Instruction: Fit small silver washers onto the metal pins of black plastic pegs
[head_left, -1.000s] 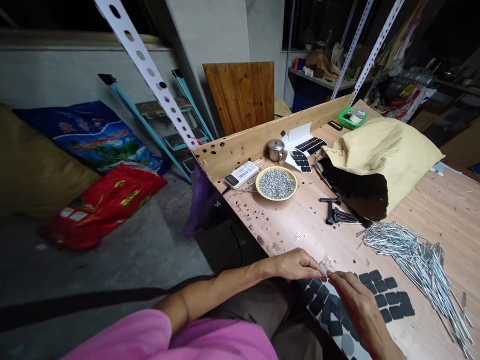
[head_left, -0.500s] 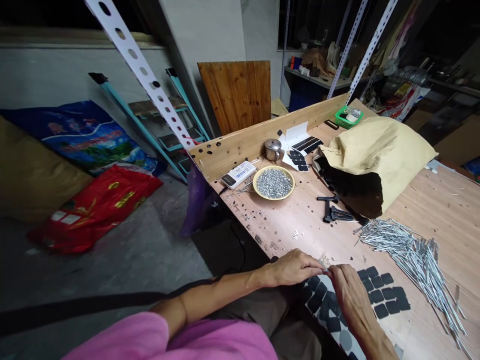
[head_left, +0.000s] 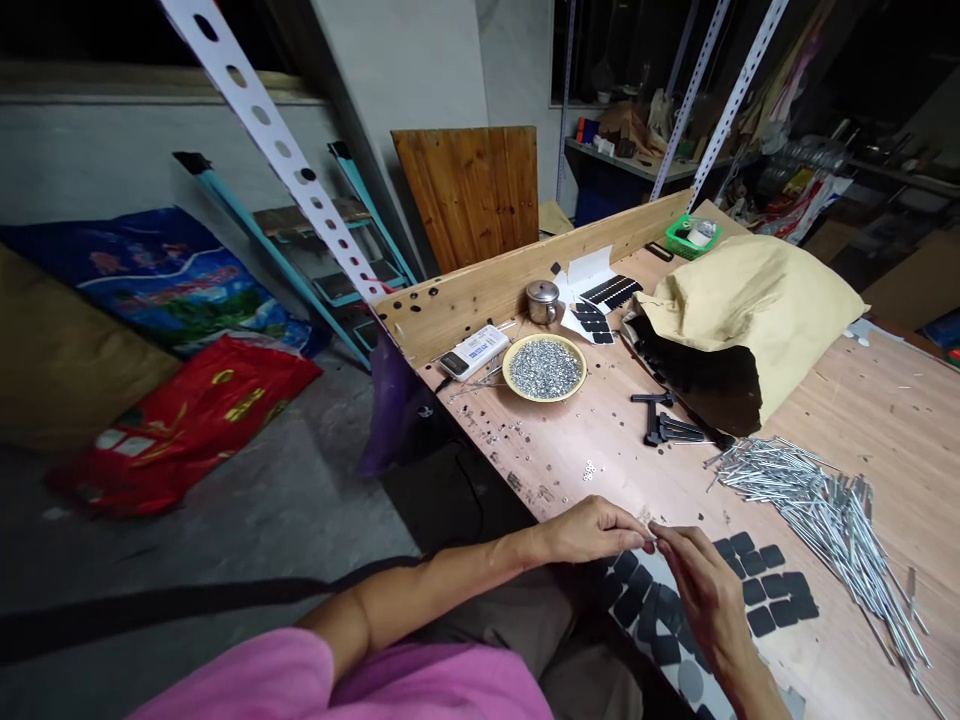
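My left hand (head_left: 600, 530) is closed in a pinch at the table's near edge, thumb and forefinger pressed together. My right hand (head_left: 697, 575) meets it, its fingers straighter and its fingertips close to the left ones. A small shiny bit shows between the two hands, too small to name. Under and beside my right hand lie black rounded-square pads (head_left: 780, 600), some of them on a pale sheet. To the right is a heap of thin metal rods (head_left: 832, 520). A few tiny metal nuts (head_left: 589, 470) lie just beyond my left hand.
A yellow bowl (head_left: 508, 375) full of small metal pieces stands ahead, near a metal cup (head_left: 541, 300) and a white device (head_left: 474, 352). Black T-shaped parts (head_left: 664, 420) lie before a large paper sack (head_left: 780, 310). A wooden board (head_left: 480, 325) edges the table's back.
My right hand's fingers have straightened and turned slightly, lifting a little beside the left fingertips. My left hand stays almost in place. The view has shifted slightly.
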